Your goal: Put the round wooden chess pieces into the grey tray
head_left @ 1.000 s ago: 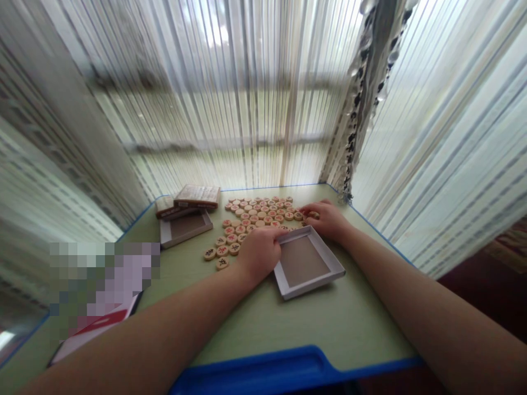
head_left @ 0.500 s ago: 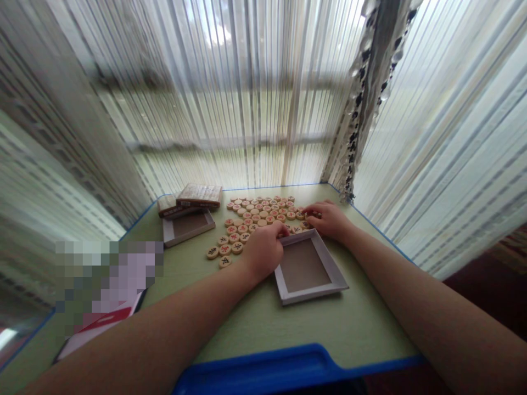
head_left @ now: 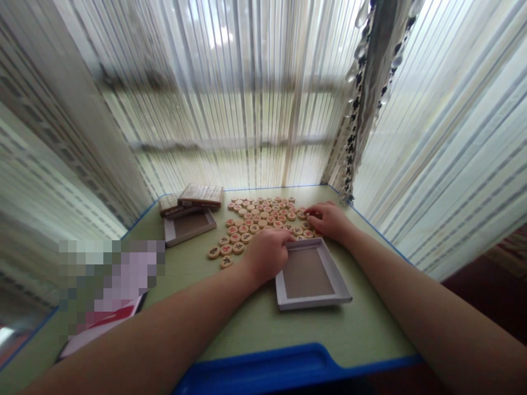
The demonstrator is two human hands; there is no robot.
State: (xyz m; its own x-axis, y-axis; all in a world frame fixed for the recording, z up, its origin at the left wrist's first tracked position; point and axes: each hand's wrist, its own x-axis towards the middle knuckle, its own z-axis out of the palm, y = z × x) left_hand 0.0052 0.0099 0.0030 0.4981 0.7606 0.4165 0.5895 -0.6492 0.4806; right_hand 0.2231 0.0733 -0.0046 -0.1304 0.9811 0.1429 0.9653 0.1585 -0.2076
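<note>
Round wooden Chinese chess pieces (head_left: 262, 224), marked in red or black, lie face up or blank in a wide cluster on the table. My left hand (head_left: 269, 253) is closed on the left side of a shallow cardboard box tray (head_left: 317, 303), fingers reaching to its far left corner. The tray's hollow faces up and looks bare inside. Beyond the tray, my right hand (head_left: 331, 220) rests at the right edge of the cluster. Its fingers and thumb are apart and curved around pieces there, touching at least one; the fingertips are partly hidden.
Another shallow box tray (head_left: 169, 237) stands at the left, with patterned box parts (head_left: 201, 195) piled behind it. A blurred-out flat item with a red patch (head_left: 117, 317) lies at the left edge. Sheer curtains (head_left: 247, 109) hang around the green table (head_left: 247, 329) with a blue rim.
The tray has come slightly towards me and tilts less, with my left hand moving along. More pieces show behind its far edge. My right hand has barely moved.
</note>
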